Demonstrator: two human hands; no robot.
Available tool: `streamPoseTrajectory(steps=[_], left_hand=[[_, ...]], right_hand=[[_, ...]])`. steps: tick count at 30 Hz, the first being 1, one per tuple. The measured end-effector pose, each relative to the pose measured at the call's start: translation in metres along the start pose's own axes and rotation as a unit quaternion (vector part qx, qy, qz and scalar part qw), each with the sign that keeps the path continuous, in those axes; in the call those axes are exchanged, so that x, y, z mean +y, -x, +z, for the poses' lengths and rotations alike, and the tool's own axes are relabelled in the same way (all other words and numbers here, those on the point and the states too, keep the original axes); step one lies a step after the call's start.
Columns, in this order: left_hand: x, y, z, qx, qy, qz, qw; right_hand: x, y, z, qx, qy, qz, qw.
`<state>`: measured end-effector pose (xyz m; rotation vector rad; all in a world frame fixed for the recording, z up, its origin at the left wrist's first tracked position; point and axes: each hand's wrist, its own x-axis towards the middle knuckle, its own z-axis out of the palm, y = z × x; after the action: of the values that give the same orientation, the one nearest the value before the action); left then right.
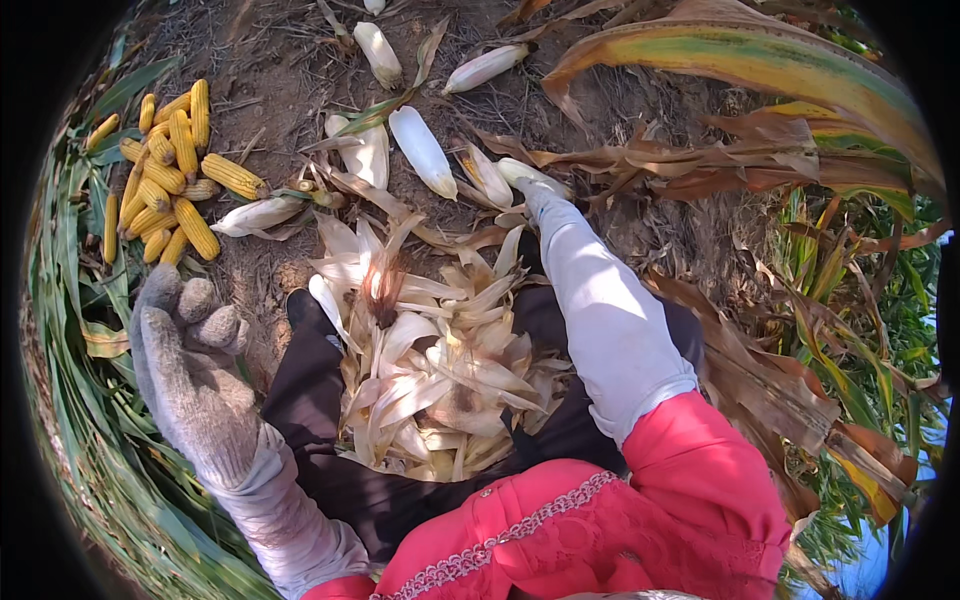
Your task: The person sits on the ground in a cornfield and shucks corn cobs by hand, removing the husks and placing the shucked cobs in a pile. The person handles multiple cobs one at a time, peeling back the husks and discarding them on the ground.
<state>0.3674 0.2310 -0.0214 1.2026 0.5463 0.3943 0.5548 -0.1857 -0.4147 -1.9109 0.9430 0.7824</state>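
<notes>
My left hand (pixel 199 367), in a dirty knitted glove, is held palm up with its fingers loosely curled and apart, and nothing is in it. Just beyond its fingertips lies a pile of husked yellow corn cobs (pixel 163 176). My right hand (pixel 538 199), also gloved, reaches forward to a pale ear of corn in its husk (pixel 521 171) and touches it. Its fingers are mostly hidden, so their grip does not show. Left of that ear lies a partly opened ear with yellow kernels showing (pixel 484 176). A whitish husk-covered ear (pixel 422 150) rests farther left.
Loose dry husks (pixel 450 367) are heaped between my legs. More unhusked ears (pixel 377 54) lie ahead on the bare soil (pixel 277 82). Dry corn leaves (pixel 750 157) crowd the right side, and green stalks and leaves (pixel 97 420) are piled along the left.
</notes>
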Motion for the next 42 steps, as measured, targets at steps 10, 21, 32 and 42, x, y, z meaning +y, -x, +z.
streamPoseTrajectory(steps=[10, 21, 32, 42], left_hand=[[-0.003, 0.017, -0.01, -0.033, 0.012, 0.002, 0.999], [-0.003, 0.023, 0.019, 0.153, -0.056, -0.003, 0.987], [-0.005, 0.025, 0.05, -0.123, -0.086, -0.091, 0.984], [-0.019, 0.006, 0.043, -0.163, -0.156, -0.032, 0.974]], right_hand=[[-0.029, -0.025, 0.053, -0.074, -0.524, 0.109, 0.841], [-0.027, -0.028, 0.072, 0.124, -0.648, 0.089, 0.746], [-0.02, 0.157, 0.07, -0.172, -0.669, -0.056, 0.721], [-0.096, 0.392, 0.047, -0.539, -0.335, -0.263, 0.726]])
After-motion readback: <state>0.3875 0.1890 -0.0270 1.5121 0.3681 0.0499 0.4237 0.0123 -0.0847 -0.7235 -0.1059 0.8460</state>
